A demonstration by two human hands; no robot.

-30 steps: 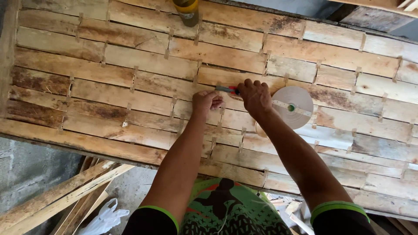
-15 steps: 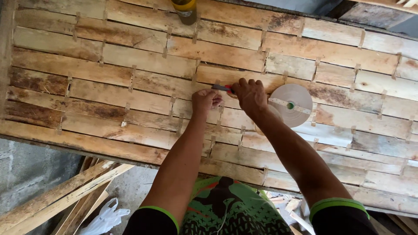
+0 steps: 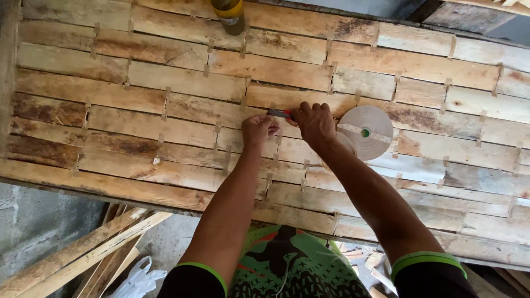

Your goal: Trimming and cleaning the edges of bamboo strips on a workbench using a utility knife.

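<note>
Both hands meet mid-board: the left hand [image 3: 258,130] and the right hand [image 3: 314,122], which grips a red tool [image 3: 280,113]. Just right of them a tape roll [image 3: 366,132] blocks that side. A bottle [image 3: 229,12] stands at the far edge. Left of the hands the veneer sheet [image 3: 138,99] lies flat and open.

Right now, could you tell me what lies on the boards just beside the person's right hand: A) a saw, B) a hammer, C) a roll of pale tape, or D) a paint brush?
C: a round roll of pale tape lies flat on the wooden boards, just beyond the right hand, while the left hand presses on the boards beside it.
</note>
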